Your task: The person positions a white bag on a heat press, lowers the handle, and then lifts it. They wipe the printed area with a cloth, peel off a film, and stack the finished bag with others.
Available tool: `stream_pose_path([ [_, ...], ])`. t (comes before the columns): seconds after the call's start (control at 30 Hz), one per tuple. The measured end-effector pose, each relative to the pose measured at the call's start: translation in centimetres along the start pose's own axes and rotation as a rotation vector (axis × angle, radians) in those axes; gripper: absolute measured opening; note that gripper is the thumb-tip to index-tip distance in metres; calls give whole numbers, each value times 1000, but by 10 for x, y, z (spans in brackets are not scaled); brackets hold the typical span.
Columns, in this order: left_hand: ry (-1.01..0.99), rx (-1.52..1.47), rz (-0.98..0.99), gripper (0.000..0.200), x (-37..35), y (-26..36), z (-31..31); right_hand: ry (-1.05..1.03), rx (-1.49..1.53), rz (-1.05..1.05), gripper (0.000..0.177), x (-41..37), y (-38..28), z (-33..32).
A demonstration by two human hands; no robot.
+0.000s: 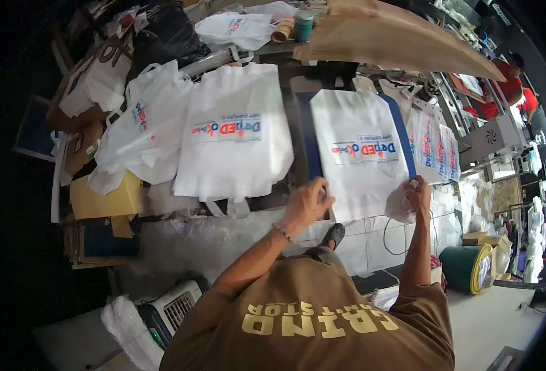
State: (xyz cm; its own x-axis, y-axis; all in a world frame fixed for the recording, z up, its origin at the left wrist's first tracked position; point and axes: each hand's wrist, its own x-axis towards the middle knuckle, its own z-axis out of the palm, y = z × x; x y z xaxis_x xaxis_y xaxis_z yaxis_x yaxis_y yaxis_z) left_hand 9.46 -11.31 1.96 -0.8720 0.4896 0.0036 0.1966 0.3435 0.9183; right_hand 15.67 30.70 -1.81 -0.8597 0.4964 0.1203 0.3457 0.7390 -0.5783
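Observation:
A white non-woven bag with blue and red print lies flat over a dark blue board in front of me. My left hand is at the bag's lower left edge, fingers curled with a gap between thumb and index finger. At the lower right corner, my right hand is closed on the bag's white material, which hangs crumpled below. To the left lies a second white printed bag, its handles hanging over the table edge. Another, rumpled printed bag lies farther left.
Printed white sheets lie to the right of the board. Brown paper spans the back. A black plastic bag, a yellow box and a green-yellow roll are around me. A person in red is at far right.

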Motion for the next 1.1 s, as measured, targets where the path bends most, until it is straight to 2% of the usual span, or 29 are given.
stream_pose_path([
  [0.03,131,125,87,47,2,-9,-22,103,-122,-54,22,-9,-17,-4],
  [0.07,259,254,178,50,3,-17,-47,187,-60,-85,25,-15,-18,-4],
  [0.13,534,776,404,52,-1,-16,-107,271,-119,-151,24,-29,-30,-5],
  [0.17,536,780,412,52,-7,-23,-122,278,-114,-151,24,-39,-48,-10],
  [0.23,504,1172,413,46,-21,-43,-138,-28,293,100,27,-68,-108,-27],
  [0.27,500,1174,412,46,-23,-64,-145,-30,294,103,27,-79,-129,-30],
  [0.33,402,737,299,36,-19,-103,-159,-90,520,283,29,-97,-165,-31],
  [0.4,300,642,-76,27,-22,-64,-199,-112,586,251,30,-107,-193,-27],
  [0.47,544,232,29,25,-18,-41,-239,-186,598,166,31,-108,-201,-14],
  [0.53,522,240,53,31,-13,-25,-268,-283,651,202,42,-109,-207,9],
  [0.57,517,539,175,41,-9,-20,-261,-346,632,182,53,-110,-225,12],
  [0.6,521,550,180,41,-7,-20,-243,-458,670,238,42,-111,-246,14],
  [0.63,455,808,238,43,-10,-28,-215,-525,723,44,33,-103,-241,42],
  [0.67,377,1062,292,44,-15,-40,-193,-554,653,129,35,-104,-253,53],
  [0.7,375,1068,291,44,-20,-57,-178,-583,653,19,40,-104,-261,63],
  [0.73,400,1138,325,42,-23,-73,-166,-584,669,2,51,-108,-278,62],
  [0.77,425,1208,364,41,-20,-75,-160,-535,590,-69,51,-110,-280,67],
  [0.8,420,1214,373,41,-14,-78,-167,-483,511,-135,52,-111,-279,71],
  [0.87,397,832,-14,34,-11,-81,-190,-539,535,-103,54,-114,-272,69],
  [0.93,455,622,-75,27,-14,-10,-225,-594,486,-35,54,-109,-255,71],
  [1.0,476,651,-109,22,-5,8,-269,-652,544,-16,52,-106,-257,53],
  [1.07,566,353,108,22,9,-2,-315,-715,524,62,50,-103,-256,43],
  [1.1,586,383,95,22,11,6,-333,-705,570,48,47,-102,-243,54],
])
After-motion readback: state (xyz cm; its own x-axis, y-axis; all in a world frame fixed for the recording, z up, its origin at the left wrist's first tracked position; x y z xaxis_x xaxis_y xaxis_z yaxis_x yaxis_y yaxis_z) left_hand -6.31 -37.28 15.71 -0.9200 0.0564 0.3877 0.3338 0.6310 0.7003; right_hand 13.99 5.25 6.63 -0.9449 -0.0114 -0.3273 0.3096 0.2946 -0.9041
